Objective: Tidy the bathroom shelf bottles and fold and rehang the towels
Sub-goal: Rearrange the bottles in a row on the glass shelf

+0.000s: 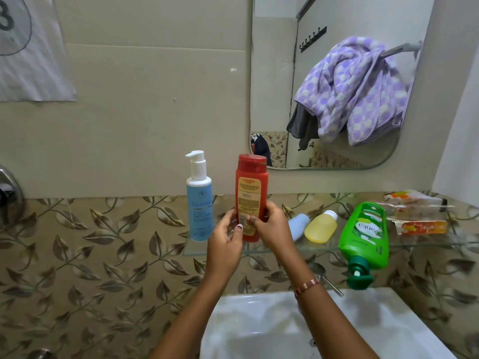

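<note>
"Glycona" on the blue pump bottle (pixel 199 203); "Vatika" on the green bottle (pixel 365 234).

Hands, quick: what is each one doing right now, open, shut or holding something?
Left hand: fingers curled on the lower left side of the upright red bottle, holding it.
Right hand: holds the same bottle from the right, thumb across its label.

- My left hand (pixel 225 238) and right hand (pixel 269 229) hold the tall bottle (pixel 251 196) upright on the glass shelf (pixel 427 243).
- The pump bottle (pixel 199 200) stands just left of it.
- To the right lie two small bottles (pixel 321 227), then a large bottle (pixel 364 239) overhanging the shelf's front edge.
- The sink (pixel 259 322) sits below the shelf.
- The mirror (pixel 337 81), above the shelf, reflects the towels (pixel 355 92) on a rail.
</note>
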The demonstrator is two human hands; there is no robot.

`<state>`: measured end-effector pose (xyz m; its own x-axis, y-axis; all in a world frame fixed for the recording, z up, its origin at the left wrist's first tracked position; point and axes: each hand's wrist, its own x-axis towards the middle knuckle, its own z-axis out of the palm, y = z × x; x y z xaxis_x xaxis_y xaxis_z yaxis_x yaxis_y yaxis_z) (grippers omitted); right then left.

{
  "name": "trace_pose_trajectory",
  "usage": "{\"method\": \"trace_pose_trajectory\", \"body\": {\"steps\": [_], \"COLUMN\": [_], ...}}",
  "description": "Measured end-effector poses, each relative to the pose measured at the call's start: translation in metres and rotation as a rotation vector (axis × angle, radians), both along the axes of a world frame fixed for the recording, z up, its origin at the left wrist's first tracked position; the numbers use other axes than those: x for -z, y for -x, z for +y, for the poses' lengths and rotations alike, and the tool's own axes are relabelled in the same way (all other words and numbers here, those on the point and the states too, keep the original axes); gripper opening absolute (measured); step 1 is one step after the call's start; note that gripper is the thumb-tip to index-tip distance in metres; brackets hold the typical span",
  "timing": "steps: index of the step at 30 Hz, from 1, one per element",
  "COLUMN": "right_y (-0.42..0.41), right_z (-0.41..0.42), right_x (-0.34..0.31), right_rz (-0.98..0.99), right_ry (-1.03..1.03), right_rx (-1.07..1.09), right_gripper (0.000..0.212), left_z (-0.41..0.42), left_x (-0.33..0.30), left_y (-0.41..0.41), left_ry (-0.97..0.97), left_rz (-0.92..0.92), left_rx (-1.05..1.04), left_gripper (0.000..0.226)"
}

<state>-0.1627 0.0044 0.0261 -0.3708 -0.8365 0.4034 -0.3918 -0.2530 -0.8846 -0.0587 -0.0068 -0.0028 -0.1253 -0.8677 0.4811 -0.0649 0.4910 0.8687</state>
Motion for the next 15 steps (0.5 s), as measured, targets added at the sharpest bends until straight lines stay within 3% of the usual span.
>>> {"method": "trace_pose_trajectory", "body": {"steps": [11, 15], "right_y": [0.003, 0.006], "right_z": [-0.011, -0.001], "right_x": [-0.006, -0.008], "right_rz": [-0.013, 0.009], "right_ry": [-0.106, -0.017], "right_rx": [-0.298, -0.22], "right_gripper": [0.035, 0.037], "left_z": [0.004, 0.011], "left_x": [-0.001, 0.002], "left_y": [-0.009, -0.005], "left_ry": [-0.06, 0.006], "left_rz": [0.06, 0.107], "left_rx": [-0.074, -0.096], "left_gripper": [0.043, 0.037]}}
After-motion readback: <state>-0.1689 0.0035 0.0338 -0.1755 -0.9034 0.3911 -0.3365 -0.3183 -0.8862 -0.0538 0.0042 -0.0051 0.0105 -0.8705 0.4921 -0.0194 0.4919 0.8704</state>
